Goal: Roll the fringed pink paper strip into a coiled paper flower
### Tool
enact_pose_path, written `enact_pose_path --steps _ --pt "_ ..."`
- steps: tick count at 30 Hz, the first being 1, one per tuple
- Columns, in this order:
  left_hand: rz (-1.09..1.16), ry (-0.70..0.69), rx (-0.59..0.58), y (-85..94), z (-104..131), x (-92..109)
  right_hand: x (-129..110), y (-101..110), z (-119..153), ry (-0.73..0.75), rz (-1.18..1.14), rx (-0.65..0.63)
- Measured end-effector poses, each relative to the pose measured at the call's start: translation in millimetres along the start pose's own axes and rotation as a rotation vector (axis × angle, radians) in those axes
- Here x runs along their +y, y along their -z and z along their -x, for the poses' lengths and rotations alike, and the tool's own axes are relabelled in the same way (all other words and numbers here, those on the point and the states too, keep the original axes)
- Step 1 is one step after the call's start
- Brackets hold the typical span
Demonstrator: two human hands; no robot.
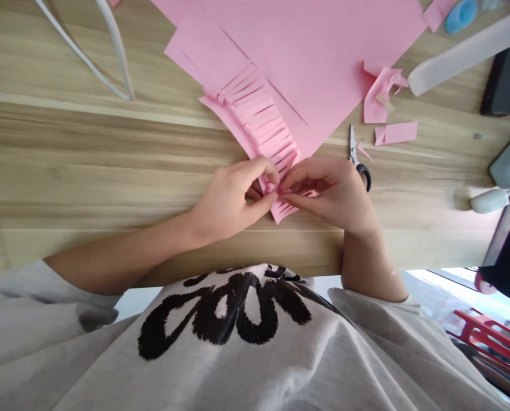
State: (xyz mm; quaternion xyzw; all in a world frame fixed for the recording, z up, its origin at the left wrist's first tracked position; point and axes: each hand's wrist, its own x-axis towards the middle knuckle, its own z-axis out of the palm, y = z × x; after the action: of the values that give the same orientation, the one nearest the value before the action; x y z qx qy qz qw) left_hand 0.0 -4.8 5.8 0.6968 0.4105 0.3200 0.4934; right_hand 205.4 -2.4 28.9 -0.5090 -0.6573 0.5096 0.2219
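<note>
A strip of pink paper (261,123) cut into a fringe lies slantwise near the table's front edge, with several of its narrow tabs curled over along one side. My left hand (237,197) pinches the strip near its lower end, thumb and forefinger meeting at a curled tab. Close against it, my right hand (332,191) has its thumb and fingertips pressed together on the same fringe. The fingertips hide the exact spot being gripped. Under the strip's upper part spreads a large pink sheet (323,63) with a few straight slits.
Scissors (354,157) with black handles lie right of my right hand. Beyond them are crumpled pink paper scraps (378,100), a white bar-shaped object (464,54), a black box-like object (505,80) and a blue object (461,16). A white cable (120,57) loops at the upper left.
</note>
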Motion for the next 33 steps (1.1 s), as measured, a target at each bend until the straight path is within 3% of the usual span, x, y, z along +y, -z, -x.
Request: enact_pose_path --steps 12,33 --pt "-0.014 0.013 -0.004 0.2 0.4 0.6 0.4 0.1 0.5 -0.017 0.001 -0.004" --pt "0.007 -0.012 0.002 0.7 0.0 2.2 0.5 -2.1 1.0 -0.073 -0.076 0.114"
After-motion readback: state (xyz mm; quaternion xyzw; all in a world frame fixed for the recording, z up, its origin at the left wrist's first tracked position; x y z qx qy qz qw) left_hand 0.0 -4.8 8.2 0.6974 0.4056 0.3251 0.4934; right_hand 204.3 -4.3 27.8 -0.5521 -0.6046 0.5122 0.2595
